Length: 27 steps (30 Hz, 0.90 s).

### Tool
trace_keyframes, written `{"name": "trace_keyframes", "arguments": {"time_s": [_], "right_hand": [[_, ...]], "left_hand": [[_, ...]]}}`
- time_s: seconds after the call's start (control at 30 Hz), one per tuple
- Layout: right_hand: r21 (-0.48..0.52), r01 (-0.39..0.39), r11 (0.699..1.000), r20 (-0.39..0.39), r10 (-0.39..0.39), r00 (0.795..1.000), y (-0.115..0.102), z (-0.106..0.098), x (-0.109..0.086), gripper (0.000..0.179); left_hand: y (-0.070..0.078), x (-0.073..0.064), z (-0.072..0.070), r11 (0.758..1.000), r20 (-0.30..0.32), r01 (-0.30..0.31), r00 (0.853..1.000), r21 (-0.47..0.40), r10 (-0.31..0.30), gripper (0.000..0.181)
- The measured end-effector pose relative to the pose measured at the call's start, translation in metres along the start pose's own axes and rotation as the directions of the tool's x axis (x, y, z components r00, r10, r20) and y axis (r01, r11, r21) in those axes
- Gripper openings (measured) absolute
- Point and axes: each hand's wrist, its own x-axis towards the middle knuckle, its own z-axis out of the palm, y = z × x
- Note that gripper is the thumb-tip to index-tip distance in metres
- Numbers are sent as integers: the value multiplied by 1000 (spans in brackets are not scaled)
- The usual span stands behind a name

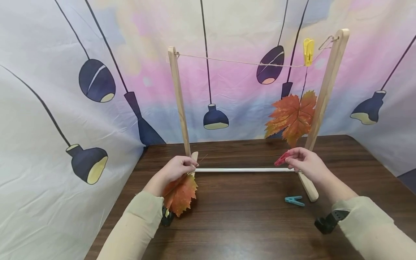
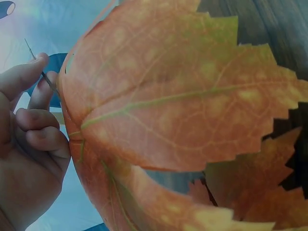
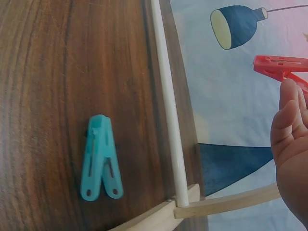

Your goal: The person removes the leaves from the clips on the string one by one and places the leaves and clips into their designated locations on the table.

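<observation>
An orange leaf (image 1: 180, 195) hangs from my left hand (image 1: 177, 168), which pinches its thin stem between thumb and finger. In the left wrist view the leaf (image 2: 183, 101) fills much of the picture beside the hand (image 2: 33, 125). My right hand (image 1: 307, 164) pinches a red clothespin (image 1: 282, 158) near the right post. That clothespin (image 3: 276, 65) points away from the fingers in the right wrist view. Below the right hand, a teal clothespin (image 1: 294, 201) lies on the table. A yellow clothespin (image 1: 308, 52) on the string holds another orange leaf (image 1: 294, 117) by its stem.
Two wooden posts, left (image 1: 180, 101) and right (image 1: 328, 86), carry a string (image 1: 234, 61) between them. A white rod (image 1: 243, 169) joins their bases low over the dark wooden table (image 1: 240, 224). Behind stands a cloth backdrop (image 1: 156, 21) printed with lamps.
</observation>
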Motion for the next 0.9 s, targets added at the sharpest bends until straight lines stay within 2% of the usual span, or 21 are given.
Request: {"name": "trace_keyframes", "arguments": {"time_s": [0.23,0.5,0.9], "right_hand": [[3,1,1000,-7,-1,1000,6,5,1,40],[-31,-19,999,-4,19,1000,13,6,-2,42],[-25,-13,1000,-10,13,1000,23,9,-5,36]], "left_hand": [[-9,-2,-3,999,-10,-14,1000,-37,14,24],[-19,-7,-5,999,-29,28,999,-31,-29,21],[-28,-18,-7,999,-27,25,999,-22,-26,18]]}}
